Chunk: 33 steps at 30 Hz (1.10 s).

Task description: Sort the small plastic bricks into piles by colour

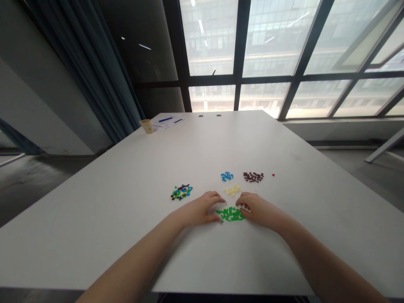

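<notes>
A small heap of bright green plastic building bricks (230, 214) lies on the near middle of the white surface (126, 219), framed by both hands. The left hand (198, 209) rests palm down just left of the heap, its fingers (216, 195) curved loosely and narrowly together, with the thumb tip touching the heap's left edge. The right hand (259, 209) rests just right of the heap, its fingers (243, 205) bent inward and close together at the heap's right edge; whether they pinch a brick cannot be told.

Just beyond the green heap, between the two hands' fingertips, sits a small cluster of pale yellow bricks (232, 190). Farther still lie a little cluster of light blue bricks (227, 176) and, to its right, a spread of dark brown bricks (253, 176). A single tiny red brick (273, 174) lies alone just right of the brown ones. To the left, well apart from the hands, is a mixed pile of green, blue and dark bricks (181, 192).

At the far left corner of the surface stand a tan paper cup (147, 126) and white sheets of paper (167, 122) with a blue pen (165, 119) on them.
</notes>
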### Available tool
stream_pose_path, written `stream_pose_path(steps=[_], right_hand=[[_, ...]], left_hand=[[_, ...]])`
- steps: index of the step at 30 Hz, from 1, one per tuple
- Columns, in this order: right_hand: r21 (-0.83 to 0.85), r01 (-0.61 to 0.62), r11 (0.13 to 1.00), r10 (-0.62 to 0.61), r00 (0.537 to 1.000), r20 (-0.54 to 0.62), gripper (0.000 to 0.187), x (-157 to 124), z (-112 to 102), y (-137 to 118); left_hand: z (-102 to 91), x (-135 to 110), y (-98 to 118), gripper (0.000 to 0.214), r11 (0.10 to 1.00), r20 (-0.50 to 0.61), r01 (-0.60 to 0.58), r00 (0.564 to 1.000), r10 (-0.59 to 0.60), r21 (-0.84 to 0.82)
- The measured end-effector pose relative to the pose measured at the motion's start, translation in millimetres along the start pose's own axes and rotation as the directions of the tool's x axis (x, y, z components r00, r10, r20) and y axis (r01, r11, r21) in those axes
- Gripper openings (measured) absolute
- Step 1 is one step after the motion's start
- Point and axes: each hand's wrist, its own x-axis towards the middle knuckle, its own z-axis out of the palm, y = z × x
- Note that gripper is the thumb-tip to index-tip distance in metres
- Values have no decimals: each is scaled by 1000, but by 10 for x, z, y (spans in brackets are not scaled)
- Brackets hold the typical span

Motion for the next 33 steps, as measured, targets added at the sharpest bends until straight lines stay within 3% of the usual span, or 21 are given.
stream_pose_path(steps=[3, 6, 12, 17, 20, 22, 24, 26, 28, 30, 33], right_hand=[[8, -57, 998, 57, 998, 29, 30, -16, -19, 9], [5, -71, 997, 71, 995, 74, 40, -15, -11, -25], [14, -25, 1000, 24, 994, 111, 28, -20, 31, -139], [58, -1, 998, -6, 992, 123, 32, -33, 27, -131], [88, 9, 996, -18, 995, 98, 29, -12, -37, -66], [93, 17, 996, -20, 999, 29, 18, 7, -102, -8], [66, 20, 998, -16, 998, -64, 10, 21, -170, 49], [23, 10, 1000, -7, 991, -137, 15, 26, -224, 98], [-9, -12, 1000, 11, 985, -172, 19, 24, -255, 135], [-21, -32, 999, 28, 983, -179, 22, 21, -260, 164], [-25, -43, 999, 38, 985, -170, 24, 27, -242, 195]], left_hand=[[33, 16, -9, 37, 997, 44, 76, 996, -75, -18], [115, 64, -1, 26, 998, 28, 55, 998, -55, -21], [215, 114, 56, 22, 1000, -2, 10, 1000, -10, -13], [200, 107, 138, 22, 1000, 4, -8, 1000, 8, -27], [100, 90, 41, 24, 998, -105, 55, 993, -55, 4], [-26, 52, -134, 24, 987, -259, 150, 957, -131, 54], [-184, -18, -368, 24, 941, -415, 311, 879, -234, 129], [-336, -106, -605, 26, 857, -507, 476, 798, -326, 199], [-441, -182, -787, 27, 783, -540, 580, 743, -395, 226], [-480, -219, -889, 26, 768, -525, 603, 736, -428, 218], [-445, -203, -918, 21, 779, -468, 592, 758, -454, 204]])
